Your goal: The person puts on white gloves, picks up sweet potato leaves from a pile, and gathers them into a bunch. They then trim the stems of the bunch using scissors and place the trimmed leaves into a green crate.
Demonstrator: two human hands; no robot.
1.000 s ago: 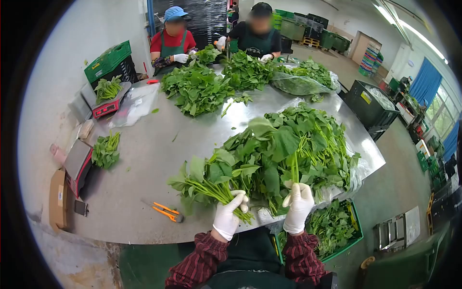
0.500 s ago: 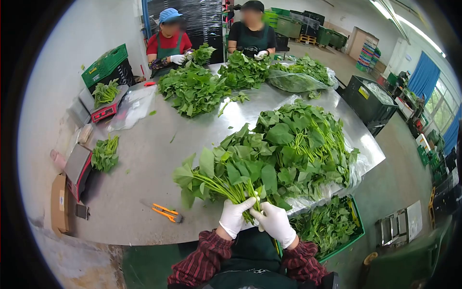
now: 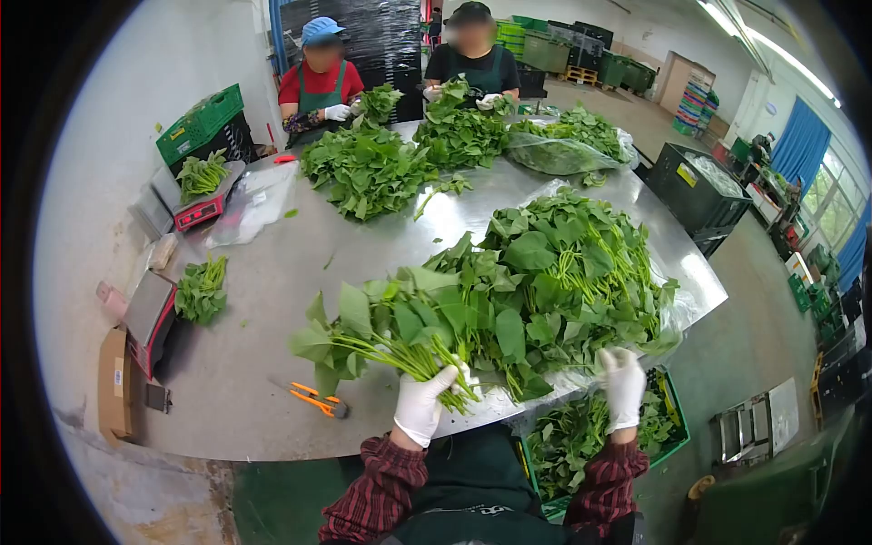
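Note:
My left hand (image 3: pixel 423 402), in a white glove, is closed around the stems of a bunch of leafy greens (image 3: pixel 386 350), its leaves pointing left over the metal table (image 3: pixel 263 363). To the right, my gloved right hand (image 3: pixel 623 389) is apart from the bunch, above the table's front edge. Its fingers are curled together; whether anything is between them I cannot make out. A large pile of leafy greens (image 3: pixel 572 263) lies just beyond both hands. Below the right hand stands a green crate (image 3: pixel 679 436) full of leaves. Orange-handled scissors (image 3: pixel 313 397) lie left of my left hand.
Two co-workers (image 3: pixel 318 86) (image 3: pixel 474 77) handle greens across the table. Another leaf pile (image 3: pixel 359 168) and a bagged pile (image 3: pixel 572 150) lie at the far side. Two red scales (image 3: pixel 150 318) (image 3: pixel 200 213) stand at the left, with small bunches (image 3: pixel 202 289) nearby.
My right hand has let go of the bunch and moved right, over the crate. My left hand has shifted slightly left with the bunch. One co-worker has lifted some greens.

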